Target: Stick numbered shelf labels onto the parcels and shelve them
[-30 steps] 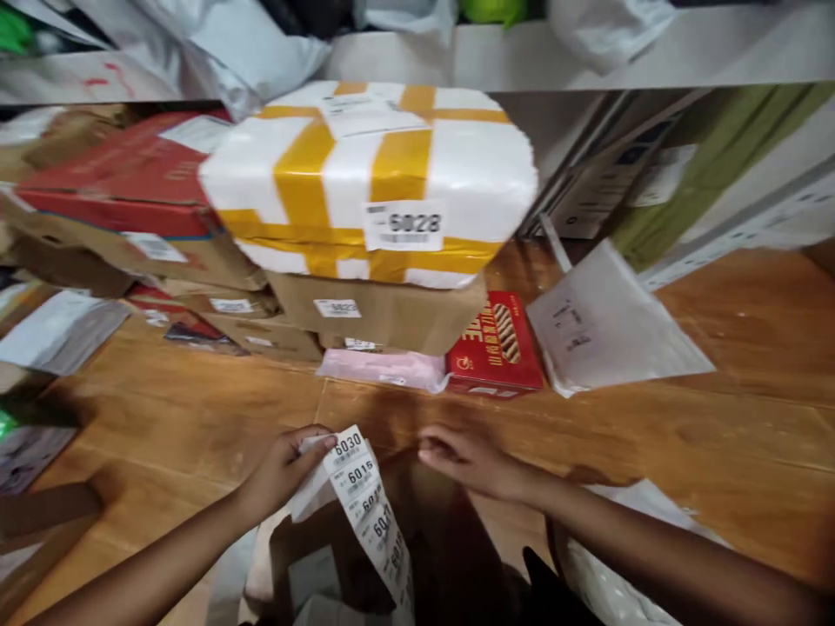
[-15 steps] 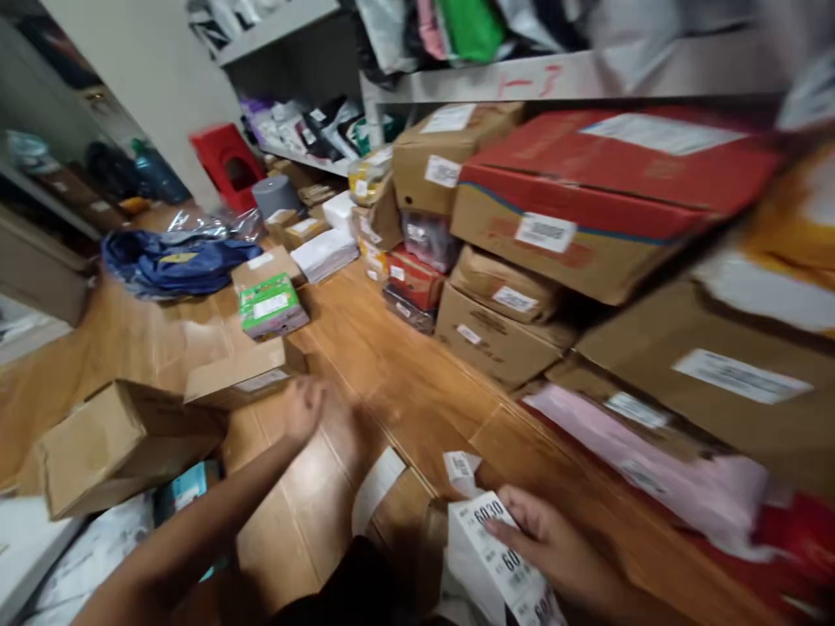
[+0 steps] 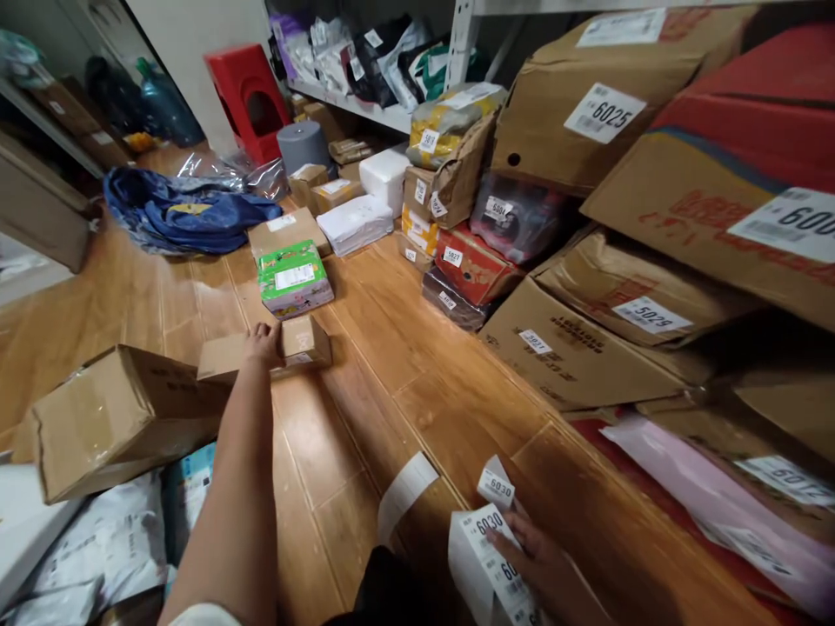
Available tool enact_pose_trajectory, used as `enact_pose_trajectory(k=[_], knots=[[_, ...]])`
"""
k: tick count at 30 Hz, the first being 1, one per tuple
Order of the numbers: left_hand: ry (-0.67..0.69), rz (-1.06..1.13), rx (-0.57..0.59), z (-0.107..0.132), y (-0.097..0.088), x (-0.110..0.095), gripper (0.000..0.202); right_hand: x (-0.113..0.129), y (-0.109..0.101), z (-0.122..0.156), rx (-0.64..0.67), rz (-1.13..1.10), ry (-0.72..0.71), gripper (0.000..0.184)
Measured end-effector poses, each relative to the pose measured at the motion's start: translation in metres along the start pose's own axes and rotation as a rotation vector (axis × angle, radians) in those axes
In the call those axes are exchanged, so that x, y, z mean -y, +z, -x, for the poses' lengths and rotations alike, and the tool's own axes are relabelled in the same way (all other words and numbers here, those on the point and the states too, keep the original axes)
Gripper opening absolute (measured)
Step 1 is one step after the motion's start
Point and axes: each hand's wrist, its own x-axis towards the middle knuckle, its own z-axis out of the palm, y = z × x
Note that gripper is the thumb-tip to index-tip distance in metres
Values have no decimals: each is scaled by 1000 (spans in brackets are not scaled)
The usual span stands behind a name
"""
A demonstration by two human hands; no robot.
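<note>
My left hand [image 3: 263,344] reaches forward over a long, low cardboard box [image 3: 306,341] on the wooden floor, its fingers curled across the top and far edge. Just behind that box lies a green patterned parcel [image 3: 296,276] with a white label. Low on the right, my right hand [image 3: 531,552] pinches a strip of number labels [image 3: 492,543] printed 6030. One label [image 3: 497,483], also 6030, sticks up at the strip's top end. A pale strip of backing paper [image 3: 408,489] curls on the floor to its left. My right fingertips are partly hidden by the labels.
Stacked cardboard boxes [image 3: 587,348] with number labels line the right side beneath shelving. A larger carton [image 3: 123,417] and white bagged parcels [image 3: 104,539] lie at left. Farther back are a blue sack [image 3: 189,213], a red stool [image 3: 248,104] and a grey roll [image 3: 303,148].
My left hand has moved left and forward from above the floor onto the long cardboard box. The view has shifted closer to the stacks; my right hand keeps the label strip.
</note>
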Motion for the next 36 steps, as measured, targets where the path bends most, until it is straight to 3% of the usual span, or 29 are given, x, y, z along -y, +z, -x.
enact_pose_trajectory(k=[5,10,14,20,28,36], knots=[[60,183,98,28,21,-66,109,-3,-4,-3,3,29,-8,44],[78,494,494,80,81,-151,71,1,-6,4,-12,34,-115,42],[24,677,719,109,118,-191,60,-2,-11,6,-19,-77,-146,39],[-38,781,774,113,125,-206,55,-14,-25,8,-47,-288,-112,40],[-113,822,773,111,128,-201,58,-6,-35,15,-104,-412,-45,43],[-155,838,764,108,129,-198,58,-5,-38,12,-238,-437,-120,41]])
